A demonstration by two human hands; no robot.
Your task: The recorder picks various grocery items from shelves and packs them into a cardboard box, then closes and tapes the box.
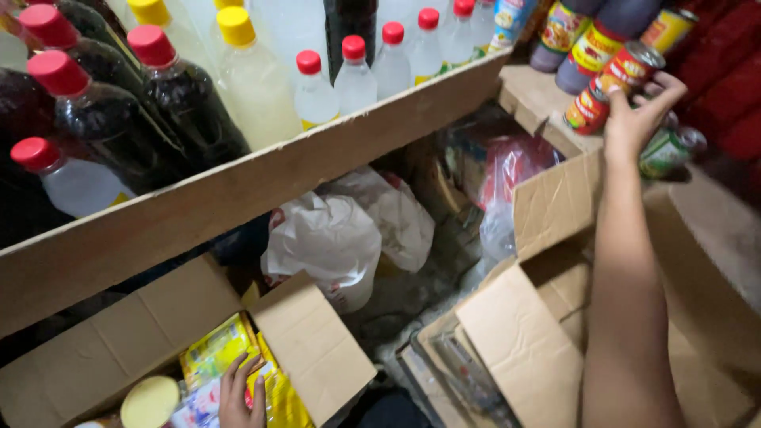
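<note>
Cardboard is everywhere in this cramped storage corner: the right hand [634, 119] reaches far up and forward, fingers wrapped around a red-labelled can [614, 83] that lies tilted against other cans [670, 147] at the upper right, gripped about its body, probably because that is the only part reachable from this angle. The left hand [242, 392] rests low in an open cardboard box [313, 345], fingers loosely spread over yellow packets [218, 349] rather than closed on any of them (whether the thumb pinches something underneath I cannot tell). A round yellow lid [151, 400] sits just beside it in the same box. Above, a plank shelf [238, 190] carries dark bottles with red caps [119, 119], pale bottles with yellow caps [254, 79] and small clear bottles [353, 75], packed upright in rows so more fit. White plastic bags [341, 234] are stuffed beneath the shelf, between the boxes.
</note>
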